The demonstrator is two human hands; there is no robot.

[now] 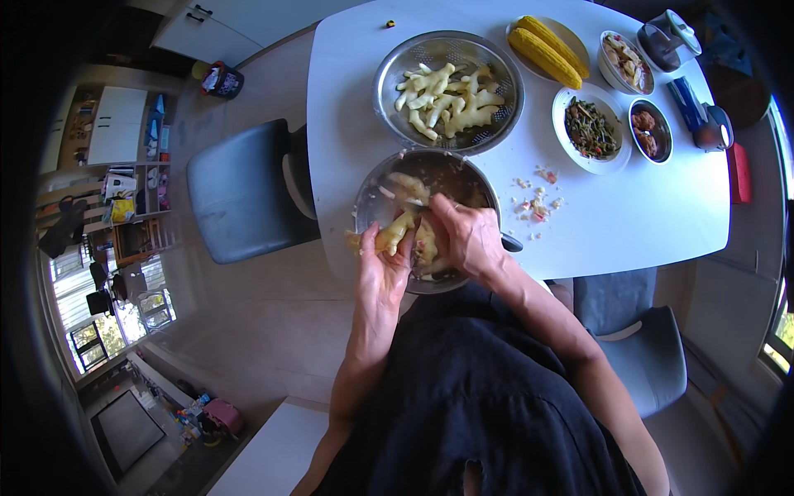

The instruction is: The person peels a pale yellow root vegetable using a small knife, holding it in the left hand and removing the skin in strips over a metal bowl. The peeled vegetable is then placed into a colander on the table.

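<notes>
My left hand (pixel 384 263) grips a knobby piece of ginger root (pixel 396 232) over a metal pan (pixel 366 208). Just above that piece, my right hand (pixel 468 235) is closed around a small tool (pixel 419 202). Only a thin pale edge of it shows, so its kind cannot be told. Inside the pan are cloudy brownish water and more ginger (pixel 425 245), partly hidden by my hands. Beyond it, touching or nearly touching its rim, a perforated steel colander (pixel 388 118) holds several pale, peeled-looking ginger pieces (pixel 474 115).
Scraps (pixel 538 201) litter the white table (pixel 608 229). Two corn cobs (pixel 549 49) lie on a plate; dishes of cooked greens (pixel 589 127), browned food (pixel 645 133) and mixed food (pixel 623 62) stand right. The pan's dark handle (pixel 512 242) juts rightward. Chairs (pixel 248 186) flank the table.
</notes>
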